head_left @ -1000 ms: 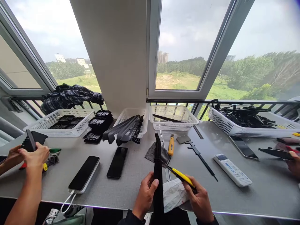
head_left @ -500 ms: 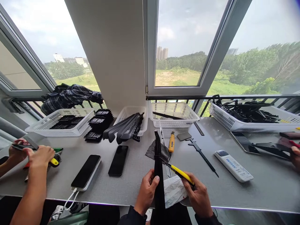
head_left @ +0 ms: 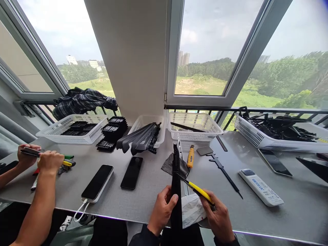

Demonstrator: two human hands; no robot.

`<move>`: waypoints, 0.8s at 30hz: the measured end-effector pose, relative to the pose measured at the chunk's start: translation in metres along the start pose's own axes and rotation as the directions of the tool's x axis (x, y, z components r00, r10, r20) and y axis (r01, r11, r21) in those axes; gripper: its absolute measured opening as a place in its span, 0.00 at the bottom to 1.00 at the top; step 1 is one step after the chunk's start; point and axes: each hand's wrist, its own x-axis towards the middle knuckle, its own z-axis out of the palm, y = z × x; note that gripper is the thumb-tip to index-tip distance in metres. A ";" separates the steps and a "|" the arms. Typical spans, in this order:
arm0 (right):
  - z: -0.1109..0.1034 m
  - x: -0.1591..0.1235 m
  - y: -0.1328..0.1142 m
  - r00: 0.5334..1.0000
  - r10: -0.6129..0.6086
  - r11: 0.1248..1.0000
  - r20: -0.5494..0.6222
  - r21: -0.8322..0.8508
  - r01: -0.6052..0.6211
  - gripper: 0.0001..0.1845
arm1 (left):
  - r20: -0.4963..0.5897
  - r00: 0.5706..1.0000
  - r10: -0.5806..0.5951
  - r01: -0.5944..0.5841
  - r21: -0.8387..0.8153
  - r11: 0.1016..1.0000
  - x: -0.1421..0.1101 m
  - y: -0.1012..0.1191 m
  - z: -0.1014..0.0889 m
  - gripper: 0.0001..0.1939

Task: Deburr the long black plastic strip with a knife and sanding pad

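A long black plastic strip [head_left: 176,194] stands nearly upright before me, its lower end over the table's front edge. My left hand [head_left: 164,209] is closed around it, thumb across its face. In my right hand [head_left: 216,213] is a yellow and black utility knife [head_left: 199,191], slanting up to the left. Its blade touches or lies very close to the strip's edge; I cannot tell which. Behind the strip lies a dark grey cloth [head_left: 167,165], with a yellow-orange handheld tool [head_left: 190,157] beside it. Under my right hand is a crumpled white sheet [head_left: 192,209].
White baskets [head_left: 196,136] of black parts line the back by the window. A black phone [head_left: 132,173] and a charging phone [head_left: 97,183] lie left; a caliper [head_left: 227,177] and a white remote-like device [head_left: 261,188] lie right. A co-worker's hands [head_left: 51,162] work at far left.
The view has shifted slightly, so the table's things sit a little farther right. The right-hand neighbour's hand has left the frame. My hands keep their grip on the strip and knife.
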 end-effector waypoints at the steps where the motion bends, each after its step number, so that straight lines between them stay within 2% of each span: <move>1: 0.000 0.000 0.001 1.000 -0.004 1.000 -0.006 -0.005 0.004 0.26 | 0.003 1.000 0.001 -0.001 -0.001 1.000 0.000 0.000 0.000 0.21; 8: -0.005 0.000 0.011 1.000 -0.001 0.998 -0.024 -0.059 0.000 0.27 | 0.044 0.999 0.022 -0.024 0.044 0.999 0.001 -0.004 0.000 0.20; 18: -0.006 -0.002 -0.002 0.999 -0.023 1.000 -0.031 0.013 0.024 0.23 | 0.076 0.997 -0.006 -0.007 0.157 0.988 0.000 0.007 0.005 0.22; 24: -0.005 0.000 -0.004 0.999 -0.015 1.000 -0.037 0.020 0.015 0.22 | 0.072 0.997 0.006 -0.020 0.192 0.981 0.002 0.007 0.005 0.23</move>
